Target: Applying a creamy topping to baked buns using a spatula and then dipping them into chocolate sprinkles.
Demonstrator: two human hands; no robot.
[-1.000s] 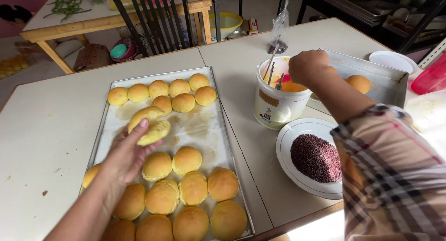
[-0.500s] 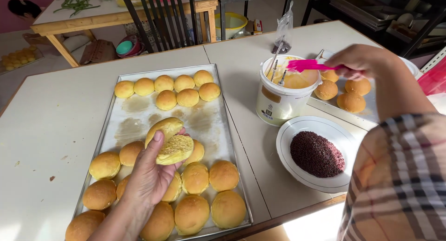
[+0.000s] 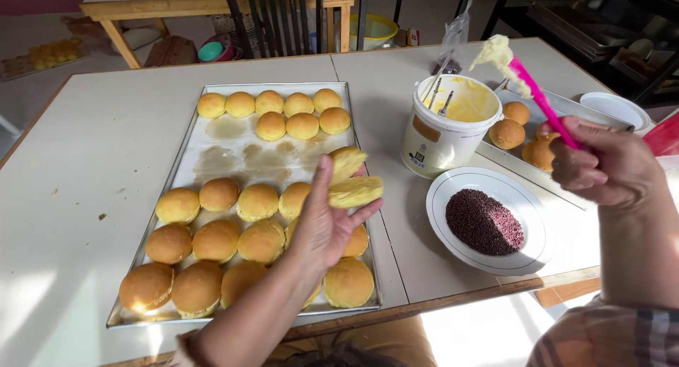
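Keep your left hand cupped around the split bun above the tray, and bring the spatula, gripped in your right hand at three o'clock, apparently cream-loaded, over.

Plaid sleeve, bare forearms

The split golden bun gapes open, raised above the baking tray's right edge. The pink spatula tilts far-left, loaded with pale yellow cream.
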